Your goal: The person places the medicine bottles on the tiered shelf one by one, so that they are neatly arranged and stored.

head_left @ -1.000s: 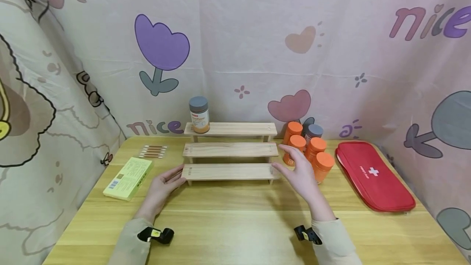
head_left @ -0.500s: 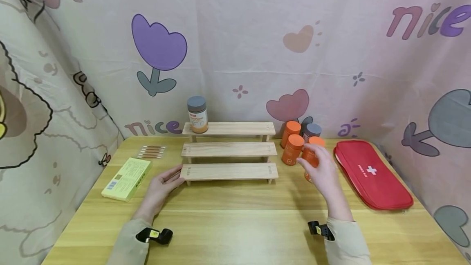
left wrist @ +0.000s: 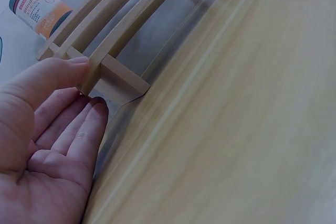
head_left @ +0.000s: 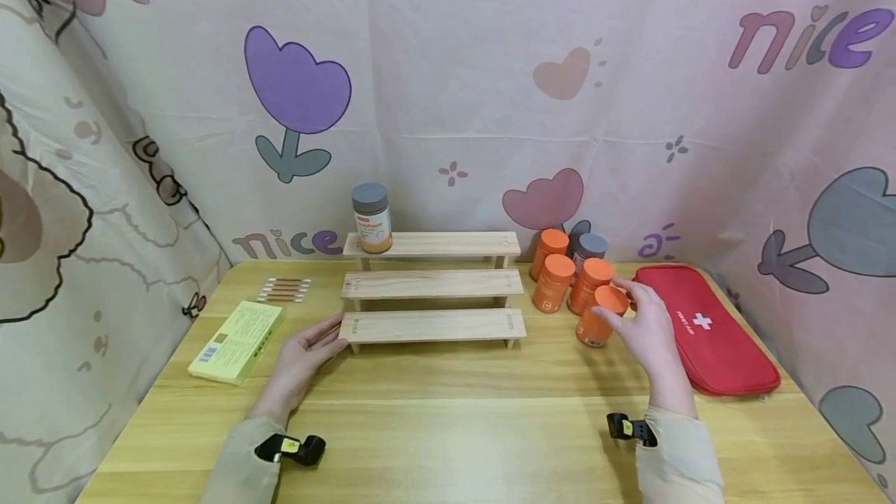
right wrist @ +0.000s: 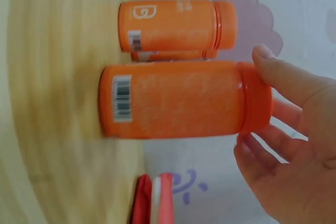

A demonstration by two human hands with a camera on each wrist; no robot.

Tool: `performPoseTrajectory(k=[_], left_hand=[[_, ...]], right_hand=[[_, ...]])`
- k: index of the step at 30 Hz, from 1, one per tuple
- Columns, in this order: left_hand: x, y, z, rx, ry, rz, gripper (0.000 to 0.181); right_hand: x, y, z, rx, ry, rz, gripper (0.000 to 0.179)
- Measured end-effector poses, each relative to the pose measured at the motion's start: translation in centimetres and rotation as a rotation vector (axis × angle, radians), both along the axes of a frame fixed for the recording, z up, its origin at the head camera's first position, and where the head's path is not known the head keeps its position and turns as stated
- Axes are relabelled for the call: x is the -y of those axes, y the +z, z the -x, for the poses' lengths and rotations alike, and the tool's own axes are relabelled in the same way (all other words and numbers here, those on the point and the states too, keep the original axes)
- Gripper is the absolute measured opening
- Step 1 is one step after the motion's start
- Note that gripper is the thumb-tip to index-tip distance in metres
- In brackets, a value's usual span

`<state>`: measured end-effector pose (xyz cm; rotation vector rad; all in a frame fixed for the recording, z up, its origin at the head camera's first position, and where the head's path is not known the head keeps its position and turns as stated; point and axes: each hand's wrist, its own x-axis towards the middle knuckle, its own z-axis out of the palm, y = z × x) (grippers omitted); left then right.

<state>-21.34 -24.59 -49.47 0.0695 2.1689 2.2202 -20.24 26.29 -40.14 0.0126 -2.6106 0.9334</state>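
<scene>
Currently, the right hand's (head_left: 645, 325) grip pinches the cap (head_left: 612, 299) of the front orange bottle (head_left: 592, 329), just right of the wooden rack (head_left: 432, 284); whether the bottle's base touches the tabletop (head_left: 448, 426) I cannot tell. The left hand's (head_left: 302, 356) grip lightly pinches the left end of the rack's lowest step (head_left: 432, 325), thumb above, fingers below. Behind the pinched bottle, right of the rack, three more orange bottles (head_left: 553, 286) crowd around a grey-capped bottle (head_left: 593, 246); a sideways swing could topple them. Held only by its smooth cap, the bottle might slip or tilt. A push from the left hand could shift the rack, perhaps tipping the labelled jar (head_left: 373, 230) off its top step (head_left: 455, 243).
</scene>
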Motion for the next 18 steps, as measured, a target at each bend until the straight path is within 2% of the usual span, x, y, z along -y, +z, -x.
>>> performPoseTrajectory(k=[7,12,18], left_hand=[[-0.1,0.1,0.0,0.003,-0.001,-0.005,0.063],[0.0,0.1,0.0,-0.003,-0.01,-0.018,0.062],[0.0,0.1,0.0,0.005,-0.001,-0.026,0.063]], right_hand=[[-1.3,-1.2,0.4,0.119,0.026,0.144,0.071],[-1.5,-1.5,0.5,0.15,0.027,0.203,0.075],[-1.1,-0.8,0.2,0.157,0.017,0.23,0.077]])
